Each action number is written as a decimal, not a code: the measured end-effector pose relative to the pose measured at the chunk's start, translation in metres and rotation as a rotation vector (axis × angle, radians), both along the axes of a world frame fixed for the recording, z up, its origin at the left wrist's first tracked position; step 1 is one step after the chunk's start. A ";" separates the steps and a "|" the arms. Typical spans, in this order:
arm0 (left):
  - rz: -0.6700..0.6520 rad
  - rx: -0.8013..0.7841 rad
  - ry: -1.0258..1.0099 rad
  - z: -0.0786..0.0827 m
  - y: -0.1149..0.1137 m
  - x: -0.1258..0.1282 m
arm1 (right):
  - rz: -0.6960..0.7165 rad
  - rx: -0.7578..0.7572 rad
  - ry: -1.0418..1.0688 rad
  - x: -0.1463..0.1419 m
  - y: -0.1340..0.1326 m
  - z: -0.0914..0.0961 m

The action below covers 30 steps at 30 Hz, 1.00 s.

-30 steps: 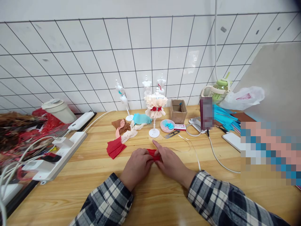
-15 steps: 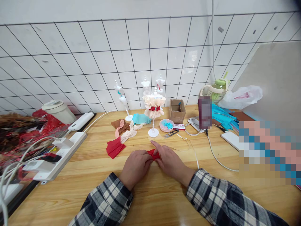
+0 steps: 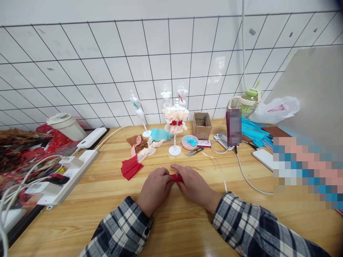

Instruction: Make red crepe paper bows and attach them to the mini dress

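Observation:
A small folded strip of red crepe paper (image 3: 177,178) is pinched between my two hands, low over the table in front of me. My left hand (image 3: 158,185) grips its left end with fingers curled and thumb beneath. On its other end, my right hand (image 3: 193,182) presses with thumb and fingers, the index finger reaching out to the left. Much of the strip is hidden by the fingers. A larger red crepe paper piece (image 3: 132,167) lies to the left. Beyond the hands stands a mini mannequin (image 3: 174,141) in a ruffled cream dress with a red bow.
Behind are more white mini mannequins (image 3: 139,113) and a cardboard box (image 3: 202,125). Thread snips (image 3: 195,151) lie beside a pink dish (image 3: 190,142) with blue scraps. A power strip (image 3: 71,178) is at the left; a phone (image 3: 234,127) and cables are at the right.
Less of the red strip shows between my hands, and it looks narrower. My right index finger has dipped slightly and shifted left. Both hands keep their hold.

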State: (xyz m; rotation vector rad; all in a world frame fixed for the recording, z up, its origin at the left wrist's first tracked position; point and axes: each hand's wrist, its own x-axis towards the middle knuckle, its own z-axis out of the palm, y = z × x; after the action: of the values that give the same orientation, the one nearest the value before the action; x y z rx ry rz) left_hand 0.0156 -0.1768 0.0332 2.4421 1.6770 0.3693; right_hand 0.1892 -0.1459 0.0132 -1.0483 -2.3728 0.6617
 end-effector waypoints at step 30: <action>-0.056 -0.031 -0.007 0.004 0.002 -0.003 | -0.065 -0.145 -0.035 0.003 0.005 0.002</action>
State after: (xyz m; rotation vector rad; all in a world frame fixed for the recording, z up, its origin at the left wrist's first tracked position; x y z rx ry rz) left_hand 0.0130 -0.1745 0.0374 2.4567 1.5953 0.3412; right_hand 0.1919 -0.1406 0.0147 -1.2024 -2.3378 0.8073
